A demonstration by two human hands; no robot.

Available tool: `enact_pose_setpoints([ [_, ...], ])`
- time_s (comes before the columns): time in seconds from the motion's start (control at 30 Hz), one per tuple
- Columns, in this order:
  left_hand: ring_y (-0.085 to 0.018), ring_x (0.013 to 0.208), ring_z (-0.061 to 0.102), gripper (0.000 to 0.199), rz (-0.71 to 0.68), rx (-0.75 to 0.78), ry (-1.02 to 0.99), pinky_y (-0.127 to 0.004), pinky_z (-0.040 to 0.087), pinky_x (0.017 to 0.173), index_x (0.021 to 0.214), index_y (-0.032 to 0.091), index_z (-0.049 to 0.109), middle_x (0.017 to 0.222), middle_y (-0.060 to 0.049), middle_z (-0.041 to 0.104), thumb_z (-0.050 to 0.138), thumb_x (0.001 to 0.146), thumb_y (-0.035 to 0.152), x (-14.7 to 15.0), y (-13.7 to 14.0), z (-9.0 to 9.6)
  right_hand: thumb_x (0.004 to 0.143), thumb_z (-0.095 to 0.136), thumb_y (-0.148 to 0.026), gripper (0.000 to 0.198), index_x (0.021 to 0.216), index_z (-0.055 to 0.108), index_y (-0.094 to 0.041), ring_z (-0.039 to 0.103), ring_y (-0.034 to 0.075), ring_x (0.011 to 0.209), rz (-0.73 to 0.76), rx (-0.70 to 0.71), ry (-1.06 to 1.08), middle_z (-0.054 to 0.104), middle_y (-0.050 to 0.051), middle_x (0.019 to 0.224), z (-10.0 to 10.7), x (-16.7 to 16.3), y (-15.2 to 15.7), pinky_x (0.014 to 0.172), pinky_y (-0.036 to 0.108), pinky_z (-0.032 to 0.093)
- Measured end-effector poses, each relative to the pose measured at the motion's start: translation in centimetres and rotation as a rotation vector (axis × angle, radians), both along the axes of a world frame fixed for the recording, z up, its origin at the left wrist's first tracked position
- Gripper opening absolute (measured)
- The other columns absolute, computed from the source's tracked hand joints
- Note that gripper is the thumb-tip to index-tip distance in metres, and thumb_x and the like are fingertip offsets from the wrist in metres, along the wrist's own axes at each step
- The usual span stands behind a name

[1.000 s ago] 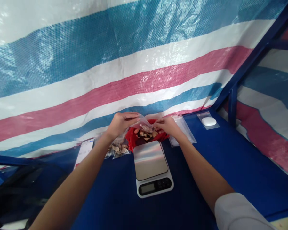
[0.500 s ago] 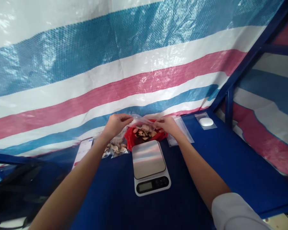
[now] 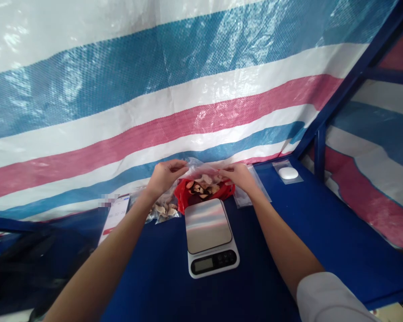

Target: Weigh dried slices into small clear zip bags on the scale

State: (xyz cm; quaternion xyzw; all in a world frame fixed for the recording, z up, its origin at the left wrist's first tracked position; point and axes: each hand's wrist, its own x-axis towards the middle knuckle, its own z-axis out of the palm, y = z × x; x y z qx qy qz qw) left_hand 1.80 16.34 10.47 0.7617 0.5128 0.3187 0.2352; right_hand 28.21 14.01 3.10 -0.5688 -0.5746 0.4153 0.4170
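Between my two hands a clear plastic bag (image 3: 201, 167) with dried slices in it is held up over a red plastic bag (image 3: 184, 197). My left hand (image 3: 166, 176) pinches its left edge between thumb and fingers. On the opposite edge, my right hand (image 3: 238, 176) has its fingertips closed. More brown and pale dried slices (image 3: 201, 190) lie inside the open red bag. Just in front of that bag stands a white kitchen scale (image 3: 210, 237) with a bare metal plate; its display shows no readable figure.
Filled clear bags (image 3: 166, 211) of slices lie left of the red bag, beside a phone (image 3: 116, 217). Flat clear zip bags (image 3: 258, 188) are under my right wrist. A white oval object (image 3: 288, 173) rests on a small bag at the right. Striped sheeting (image 3: 188, 112) hangs behind the blue table (image 3: 309, 223).
Both hands have shifted slightly to the right with the clear bag. The slices in the red bag show a little more. The scale has stayed in place.
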Motion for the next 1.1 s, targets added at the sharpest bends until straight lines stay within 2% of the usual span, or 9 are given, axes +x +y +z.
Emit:
enact_pose_setpoints([
  [0.13,-0.022,0.077,0.072,0.026,0.010,-0.013,0.005,-0.031,0.055,0.071,0.087,0.020,0.078,0.085,-0.006,0.079,0.073,0.079,0.044,-0.2,0.1,-0.4,0.085,0.070,-0.031,0.020,0.087,0.081,-0.016,0.076,0.026,0.078,0.002,-0.001,0.012,0.080,0.008,0.084,0.2,-0.1,-0.1,0.064,0.029,0.060],
  [0.27,-0.022,0.077,0.072,0.026,0.028,0.029,-0.007,-0.031,0.055,0.072,0.086,0.020,0.078,0.085,-0.006,0.079,0.073,0.079,0.045,0.2,0.1,-0.5,0.085,0.068,-0.029,0.021,0.095,0.080,-0.016,0.075,0.023,0.078,0.016,-0.116,0.212,0.080,0.007,0.089,-0.2,-0.8,-0.1,0.064,0.029,0.062],
  [0.37,-0.022,0.080,0.072,0.023,0.030,0.071,0.010,-0.031,0.055,0.075,0.086,0.021,0.079,0.087,-0.005,0.079,0.072,0.081,0.042,0.5,0.0,-0.2,0.084,0.067,-0.026,0.017,0.091,0.079,-0.016,0.075,0.021,0.076,0.035,-0.195,0.345,0.079,0.006,0.085,-0.6,-1.3,-0.1,0.065,0.027,0.062],
  [0.43,-0.022,0.082,0.072,0.022,0.036,0.082,0.004,-0.031,0.055,0.076,0.087,0.021,0.079,0.089,-0.005,0.080,0.071,0.082,0.041,0.4,-0.1,0.1,0.083,0.068,-0.026,0.015,0.087,0.079,-0.016,0.075,0.019,0.075,0.050,-0.195,0.371,0.079,0.005,0.083,-0.8,-1.4,-0.1,0.065,0.025,0.062],
  [0.57,-0.022,0.081,0.072,0.024,0.063,0.093,-0.043,-0.032,0.056,0.075,0.087,0.020,0.079,0.088,-0.006,0.079,0.072,0.081,0.043,-0.1,-0.3,0.7,0.081,0.071,-0.029,0.016,0.087,0.079,-0.016,0.073,0.018,0.070,0.034,-0.189,0.363,0.078,0.005,0.078,-1.0,-1.6,-0.1,0.064,0.025,0.061],
  [0.8,-0.022,0.081,0.071,0.024,0.082,0.092,-0.060,-0.032,0.056,0.077,0.085,0.021,0.079,0.088,-0.005,0.079,0.072,0.080,0.043,-0.8,-0.6,0.5,0.078,0.072,-0.034,0.019,0.083,0.078,-0.016,0.074,0.023,0.076,0.082,-0.121,0.365,0.077,0.006,0.078,-1.7,-2.5,0.1,0.065,0.031,0.063],
  [0.93,-0.021,0.078,0.070,0.025,0.091,0.097,-0.048,-0.031,0.056,0.073,0.084,0.021,0.079,0.085,-0.005,0.079,0.072,0.080,0.045,-1.7,-0.6,0.2,0.081,0.071,-0.037,0.022,0.086,0.079,-0.017,0.075,0.023,0.078,0.103,-0.064,0.249,0.077,0.006,0.079,-2.2,-2.8,0.2,0.068,0.031,0.063],
  [1.1,-0.022,0.081,0.071,0.030,0.050,0.032,-0.031,-0.031,0.056,0.076,0.088,0.020,0.079,0.089,-0.006,0.079,0.073,0.078,0.047,-2.5,-0.9,-0.1,0.082,0.070,-0.041,0.025,0.086,0.080,-0.019,0.074,0.022,0.076,0.138,-0.021,0.154,0.078,0.005,0.081,-1.9,-3.3,0.0,0.068,0.029,0.062],
])
